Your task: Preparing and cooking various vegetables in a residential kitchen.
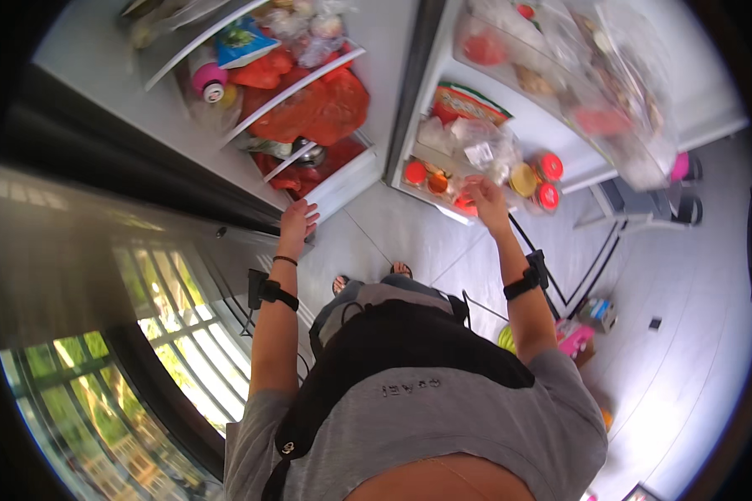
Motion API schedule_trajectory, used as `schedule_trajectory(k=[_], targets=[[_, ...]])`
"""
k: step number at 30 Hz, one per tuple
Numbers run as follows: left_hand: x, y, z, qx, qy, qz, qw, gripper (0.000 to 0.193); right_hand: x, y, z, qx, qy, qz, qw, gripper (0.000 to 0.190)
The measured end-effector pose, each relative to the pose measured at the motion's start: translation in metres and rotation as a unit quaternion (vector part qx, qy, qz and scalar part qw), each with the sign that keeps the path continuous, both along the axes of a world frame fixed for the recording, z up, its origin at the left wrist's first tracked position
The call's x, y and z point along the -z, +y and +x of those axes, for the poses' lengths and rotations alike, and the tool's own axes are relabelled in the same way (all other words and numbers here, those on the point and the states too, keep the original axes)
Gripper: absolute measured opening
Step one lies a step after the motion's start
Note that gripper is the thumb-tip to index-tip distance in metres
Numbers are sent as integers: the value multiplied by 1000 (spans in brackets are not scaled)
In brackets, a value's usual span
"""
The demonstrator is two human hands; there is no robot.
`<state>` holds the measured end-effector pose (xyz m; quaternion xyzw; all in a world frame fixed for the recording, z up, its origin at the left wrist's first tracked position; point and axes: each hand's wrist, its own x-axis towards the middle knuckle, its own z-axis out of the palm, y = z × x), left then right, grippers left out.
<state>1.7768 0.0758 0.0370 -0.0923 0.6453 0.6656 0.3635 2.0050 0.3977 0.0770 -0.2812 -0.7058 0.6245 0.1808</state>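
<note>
My left hand (299, 223) holds nothing, its fingers apart, beside the lower front of the open refrigerator compartment. Red plastic bags (310, 103) fill several levels there, and a round metal container (309, 153) sits on the lower level. My right hand (487, 199) is over the lower shelf of the open refrigerator door (454, 215), fingers curled. Whether it grips anything is unclear. Close to it are an orange-lidded jar (437, 183), a yellow-lidded jar (523, 180) and red-lidded jars (548, 166). A clear plastic bag (485, 141) lies on the shelf above.
A blue packet (243, 42) and a pink bottle (209, 78) rest higher inside. Filled bags (620, 94) crowd the upper door shelf. A grey step stool (633, 200) stands on the tiled floor at right. A pink item (574, 338) and a small box (598, 313) sit behind my right arm.
</note>
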Motion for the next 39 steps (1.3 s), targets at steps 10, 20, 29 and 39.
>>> schedule_trajectory(k=[10,20,29,39], targets=[[24,-28,42,-59,-27,-23,998,38,-34,-58,-137,-186,-31,-90,978,31],[27,-61,10,-124,-47,-17,991,37,53,-56,-286,-115,-75,239,961,50],[100,2,-97,-52,296,61,952,29,140,-9,-431,95,80,419,899,76],[145,129,-187,-69,743,-201,635,57,182,26,-468,89,60,369,923,97]])
